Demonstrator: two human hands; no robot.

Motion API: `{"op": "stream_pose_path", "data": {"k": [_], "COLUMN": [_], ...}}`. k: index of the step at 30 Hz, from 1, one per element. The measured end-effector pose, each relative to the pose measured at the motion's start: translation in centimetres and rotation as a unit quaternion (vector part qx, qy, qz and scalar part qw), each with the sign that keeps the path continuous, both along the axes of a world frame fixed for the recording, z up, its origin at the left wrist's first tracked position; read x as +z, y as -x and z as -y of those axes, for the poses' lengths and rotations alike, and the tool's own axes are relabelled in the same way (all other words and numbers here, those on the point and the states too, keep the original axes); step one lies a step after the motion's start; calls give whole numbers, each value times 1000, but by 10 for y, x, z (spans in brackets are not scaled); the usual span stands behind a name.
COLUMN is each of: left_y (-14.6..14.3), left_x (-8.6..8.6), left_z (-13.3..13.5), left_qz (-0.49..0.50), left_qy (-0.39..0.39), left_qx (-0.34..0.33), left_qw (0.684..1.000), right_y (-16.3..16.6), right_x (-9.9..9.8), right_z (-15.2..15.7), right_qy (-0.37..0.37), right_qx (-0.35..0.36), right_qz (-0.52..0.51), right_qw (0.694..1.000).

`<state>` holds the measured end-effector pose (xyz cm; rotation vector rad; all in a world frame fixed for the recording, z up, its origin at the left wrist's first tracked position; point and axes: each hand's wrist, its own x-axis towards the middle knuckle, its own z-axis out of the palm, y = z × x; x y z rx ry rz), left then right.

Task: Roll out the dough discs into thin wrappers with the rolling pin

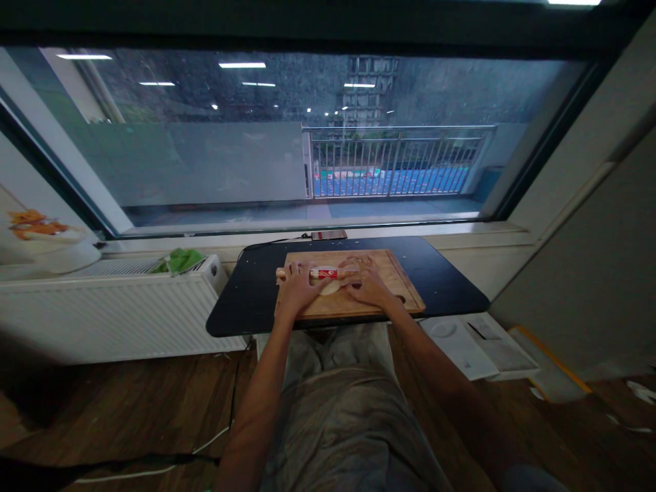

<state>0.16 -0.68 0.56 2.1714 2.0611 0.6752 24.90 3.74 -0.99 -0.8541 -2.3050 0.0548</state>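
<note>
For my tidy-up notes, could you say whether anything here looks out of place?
Mainly the white sheets lying loose on the floor beside the black table, and a green cloth crumpled on the radiator. The cutting board looks tidy.

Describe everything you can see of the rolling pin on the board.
The rolling pin is a slim, pale, wooden-looking rod with a red band bearing white marks round its middle. It lies level and crosswise on the wooden board, over a pale flat round of dough. The left hand rests flat on its left part, leaving that end showing. The right hand covers its right end, fingers spread.
</note>
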Motion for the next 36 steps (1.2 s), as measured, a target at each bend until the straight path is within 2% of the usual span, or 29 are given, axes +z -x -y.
{"op": "stream_pose_path", "data": {"k": [22, 31, 36], "left_y": [0, -1, -1], "left_x": [0, -1, -3], "left_z": [0, -3, -5], "left_qz": [-8, -14, -19], "left_qy": [12, 19, 16], "left_qx": [5, 13, 14], "left_qw": [1000, 1000, 1000], "right_y": [1, -2, -9], "right_x": [0, 5, 15], "right_z": [3, 4, -1], "right_qy": [-6, -15, -13], "right_qx": [-33, -12, 37], "right_qz": [30, 48, 96], "right_qw": [999, 999, 995]}}
